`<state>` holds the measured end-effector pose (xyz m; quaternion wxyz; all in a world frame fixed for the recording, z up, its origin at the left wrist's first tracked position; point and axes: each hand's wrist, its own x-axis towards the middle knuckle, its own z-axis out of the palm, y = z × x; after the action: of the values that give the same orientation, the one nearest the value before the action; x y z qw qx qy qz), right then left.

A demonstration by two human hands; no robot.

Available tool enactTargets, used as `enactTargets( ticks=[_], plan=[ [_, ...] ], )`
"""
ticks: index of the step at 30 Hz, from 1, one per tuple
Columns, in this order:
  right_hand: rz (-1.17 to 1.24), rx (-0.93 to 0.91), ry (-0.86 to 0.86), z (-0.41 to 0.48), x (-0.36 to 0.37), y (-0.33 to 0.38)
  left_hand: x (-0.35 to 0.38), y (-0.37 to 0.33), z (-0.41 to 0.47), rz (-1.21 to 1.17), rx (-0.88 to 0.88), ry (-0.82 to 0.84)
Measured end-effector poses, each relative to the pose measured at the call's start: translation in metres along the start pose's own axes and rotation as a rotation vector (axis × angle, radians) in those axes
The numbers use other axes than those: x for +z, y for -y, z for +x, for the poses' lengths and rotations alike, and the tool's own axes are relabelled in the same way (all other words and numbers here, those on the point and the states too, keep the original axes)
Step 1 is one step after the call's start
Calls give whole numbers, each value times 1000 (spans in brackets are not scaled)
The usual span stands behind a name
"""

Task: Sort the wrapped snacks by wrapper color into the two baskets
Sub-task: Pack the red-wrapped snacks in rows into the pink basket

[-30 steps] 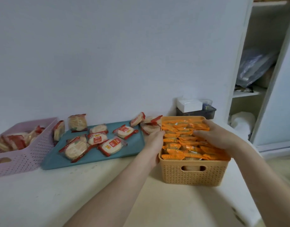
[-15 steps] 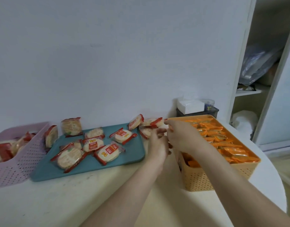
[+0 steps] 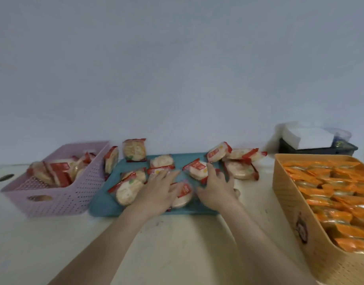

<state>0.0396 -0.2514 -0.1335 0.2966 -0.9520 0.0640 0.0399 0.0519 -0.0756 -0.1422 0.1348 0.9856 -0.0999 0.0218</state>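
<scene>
While left hand [image 3: 158,192], right hand [image 3: 216,188] touch snacks [image 3: 196,171], tray [image 3: 107,208] edge near.

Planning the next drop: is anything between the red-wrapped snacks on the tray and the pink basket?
Nothing visible does. The open pink basket sits just left of the tray; one snack leans against its side.

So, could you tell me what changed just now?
Both hands left the orange plastic basket and moved leftward onto the teal plastic tray: the left hand lies flat on red-wrapped round snacks, the right hand touches another. No clear grip. Tray and pink perforated basket stayed put.
</scene>
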Motion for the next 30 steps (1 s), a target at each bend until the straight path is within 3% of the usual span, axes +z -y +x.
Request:
enactTargets(
  ticks=[2,4,7,9,11,13,16,21,26,28,30],
  plan=[
    [-141,-75,-7,3,17,13,-9,26,-4,121,-99,-127],
    [-213,-140,-47,1,28,23,-14,43,-9,165,-164,-62],
    [-155,-212,9,-2,42,39,-16,49,-22,-102,-55,-4],
    [-176,-291,40,-2,61,61,-30,62,-38,-181,-9,-246],
    [-255,-326,19,-3,70,71,-49,73,-46,73,-30,-543],
    [-291,-351,-17,-4,77,76,-66,97,-57,363,-181,-655],
    [-307,-406,-61,-5,82,78,-77,130,-71,516,-418,-496],
    [-361,-419,-184,-11,81,80,-85,139,-71,252,-383,-505],
    [-19,-439,-289,-23,54,93,-92,134,-89,307,-200,-685],
    [415,-398,-92,-35,36,105,-97,115,-100,321,-68,-771],
    [865,-255,255,-47,18,114,-97,84,-111,299,90,-846]
  ],
)
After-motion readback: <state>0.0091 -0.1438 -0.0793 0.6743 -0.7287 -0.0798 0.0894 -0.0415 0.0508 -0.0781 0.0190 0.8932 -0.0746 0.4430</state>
